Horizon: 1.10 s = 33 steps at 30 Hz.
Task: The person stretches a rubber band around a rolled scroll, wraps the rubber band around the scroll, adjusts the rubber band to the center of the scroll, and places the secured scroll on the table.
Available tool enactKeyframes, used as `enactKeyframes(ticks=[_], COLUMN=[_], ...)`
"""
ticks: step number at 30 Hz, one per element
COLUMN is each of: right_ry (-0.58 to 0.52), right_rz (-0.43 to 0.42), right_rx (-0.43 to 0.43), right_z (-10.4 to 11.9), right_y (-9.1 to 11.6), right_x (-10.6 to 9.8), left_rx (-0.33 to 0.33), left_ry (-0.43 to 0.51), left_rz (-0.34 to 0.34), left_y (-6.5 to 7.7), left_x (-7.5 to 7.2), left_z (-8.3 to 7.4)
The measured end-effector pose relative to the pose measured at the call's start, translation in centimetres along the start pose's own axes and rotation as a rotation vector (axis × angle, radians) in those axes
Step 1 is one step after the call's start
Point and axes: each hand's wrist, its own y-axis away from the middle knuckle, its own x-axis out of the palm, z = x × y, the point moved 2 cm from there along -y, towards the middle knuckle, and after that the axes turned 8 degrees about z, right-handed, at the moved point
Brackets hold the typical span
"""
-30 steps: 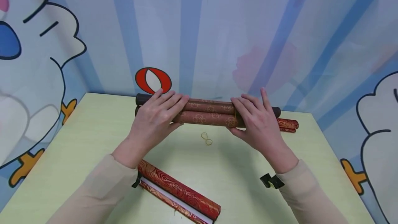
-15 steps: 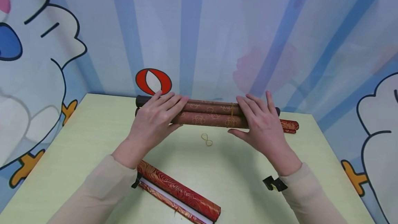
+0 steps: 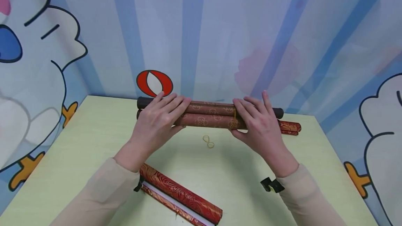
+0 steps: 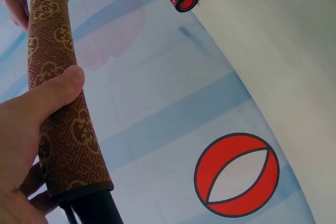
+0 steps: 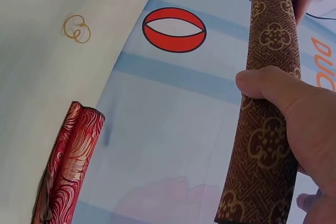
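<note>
A brown scroll (image 3: 213, 120) with gold flower patterns and black rod ends is held up over the table, rolled from both ends into two rolls lying side by side. My left hand (image 3: 158, 118) grips its left part, thumb on the near side and fingers over the top. On the right part, my right hand (image 3: 259, 123) holds it the same way. A thin yellow rubber band (image 3: 235, 116) circles both rolls beside my right fingers. Each wrist view shows a thumb pressed along the patterned cloth.
A loose rubber band (image 3: 208, 141), twisted into a figure eight, lies mid-table. One red-and-gold scroll (image 3: 185, 193) lies slanted at the front, its rolls slightly apart. Another red scroll (image 3: 290, 127) rests at the back right. A printed curtain (image 3: 213, 37) borders the table (image 3: 103, 125).
My right hand shifted right along the brown scroll, uncovering the rubber band, then came back left against it. My left hand kept its grip, nearly still.
</note>
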Motion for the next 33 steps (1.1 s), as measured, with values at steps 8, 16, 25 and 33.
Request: enactKeyframes(ticks=[8, 16, 25, 33], right_ry=[0.010, -0.003, -0.020, -0.031], right_rz=[0.021, 0.022, 0.016, 0.010], right_rx=[-0.035, 0.007, 0.005, -0.005], right_z=[1.1, 0.3, 0.1, 0.4], right_y=[-0.8, 0.4, 0.5, 0.1], right_x=[0.3, -0.2, -0.1, 0.1], left_rx=[0.014, 0.021, 0.021, 0.019], left_ry=[0.004, 0.002, -0.003, 0.008], left_rz=[-0.010, 0.005, 0.010, -0.004], left_y=[-0.2, -0.3, -0.2, -0.1], left_x=[0.4, 0.3, 0.2, 0.3], left_z=[-0.4, -0.4, -0.3, -0.4])
